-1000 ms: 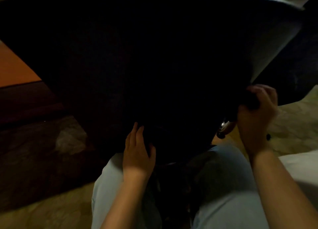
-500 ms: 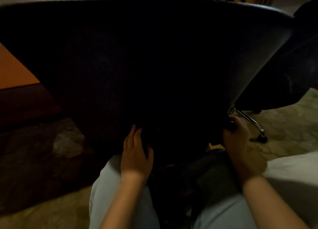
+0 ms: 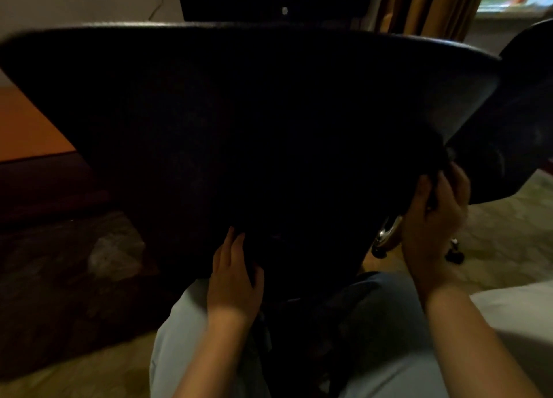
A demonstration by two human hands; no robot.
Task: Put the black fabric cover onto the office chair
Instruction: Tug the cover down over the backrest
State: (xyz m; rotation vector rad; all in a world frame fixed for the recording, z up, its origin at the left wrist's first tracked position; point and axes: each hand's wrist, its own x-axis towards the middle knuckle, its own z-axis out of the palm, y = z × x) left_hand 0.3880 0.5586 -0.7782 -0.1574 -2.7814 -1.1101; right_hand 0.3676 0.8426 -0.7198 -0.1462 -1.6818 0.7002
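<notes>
"Now, the cover. Where is it?"

"Spread over the broad panel that fills the view, tipped toward the person's lap. A second dark part of the chair stands out behind it at right. It's too dim to tell fabric from shell across the middle. An edge shows only at the lower right corner."

"Hands?"

"Right hand: fingers curled tight round a dark fold at that corner. Left hand: fingers nearly straight, laid on the fabric at the narrow lower end, thumb spread, gripping nothing."

"Step in hand, by your reckoning?"

"Drawing the hem round the right corner, I'd judge. To do it well, the left palm pins the fabric so it doesn't creep. The right pulls outward, then under the rim, not straight down, or the fold bunches. Go corner by corner. Check that the far top edge is seated; that can't be confirmed from here."

"Cover against fingers?"

"Touching both hands: beneath the left fingers, wrapped inside the right ones. The bulk lies above and beyond them."

"Around?"

"Chrome leg just beside the right hand, a caster on the floor near it. Orange worktop well off left, curtain at the back."
</notes>
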